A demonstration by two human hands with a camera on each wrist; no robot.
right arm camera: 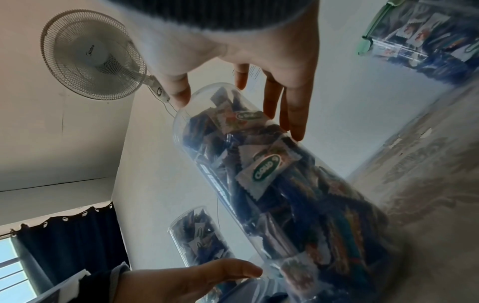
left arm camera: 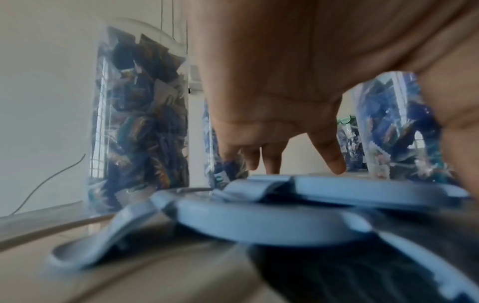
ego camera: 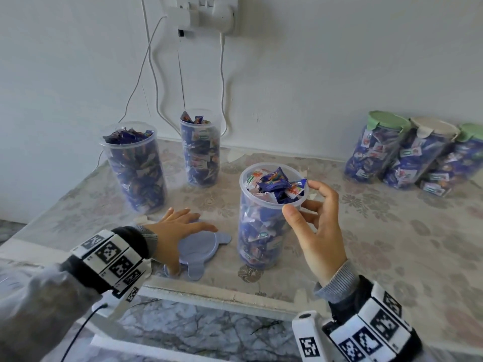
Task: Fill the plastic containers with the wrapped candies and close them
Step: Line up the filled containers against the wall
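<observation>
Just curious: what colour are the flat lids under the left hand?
Pale blue plastic lids, clearest in the head view.

A white wrapped candy (right arm camera: 261,174) pressed against the wall of the clear plastic cylinder container (right arm camera: 282,184), centre of the right wrist view, carries a green oval reading "Cloud 9". At upper left, the round white wall fan (right arm camera: 90,54) bears "Midea" on its hub.

Lids (ego camera: 197,248) left of nearest container (ego camera: 264,223)
</observation>
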